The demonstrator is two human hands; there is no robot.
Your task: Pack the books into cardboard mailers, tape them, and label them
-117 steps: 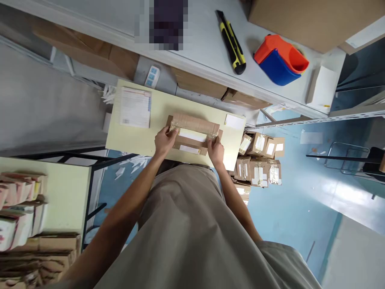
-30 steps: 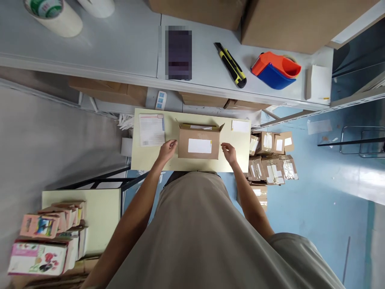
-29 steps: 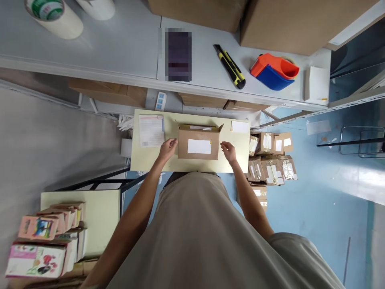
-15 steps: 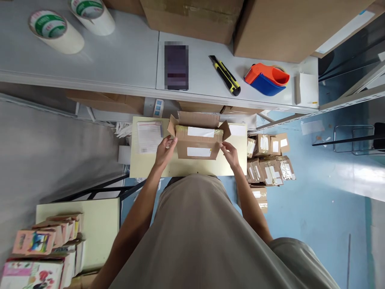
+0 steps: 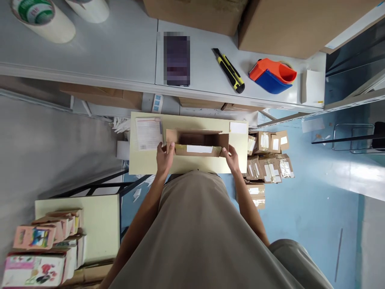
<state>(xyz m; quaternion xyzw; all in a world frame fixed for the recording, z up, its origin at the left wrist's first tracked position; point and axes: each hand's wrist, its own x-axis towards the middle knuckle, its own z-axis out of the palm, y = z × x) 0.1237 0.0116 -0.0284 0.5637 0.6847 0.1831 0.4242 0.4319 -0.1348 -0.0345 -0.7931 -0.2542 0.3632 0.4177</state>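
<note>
An open cardboard box [image 5: 180, 150] is in front of me, over a pale yellow table [image 5: 144, 162]. Its mouth faces up at me and shows a dark, hollow inside. A white label [image 5: 199, 149] and clear tape are on its near flap. My left hand [image 5: 165, 157] grips the left side of the box, thumb on the outer face. At the right side, my right hand [image 5: 232, 159] grips the box between thumb and fingers. A printed sheet [image 5: 148, 134] lies left of the box, and a small white paper [image 5: 238, 127] lies right of it.
On the grey shelf [image 5: 120, 52] ahead are tape rolls [image 5: 57, 24], a utility knife [image 5: 228, 71], an orange and blue tape dispenser [image 5: 272, 76] and a blurred dark rectangle [image 5: 177, 60]. Taped cartons [image 5: 269, 166] sit right of the table. Books or packs [image 5: 36, 271] fill a side table.
The box has tipped so its mouth now faces me, showing the inside. Its flaps have spread, and its front label has gone out of sight. Both hands have stayed at its sides.
</note>
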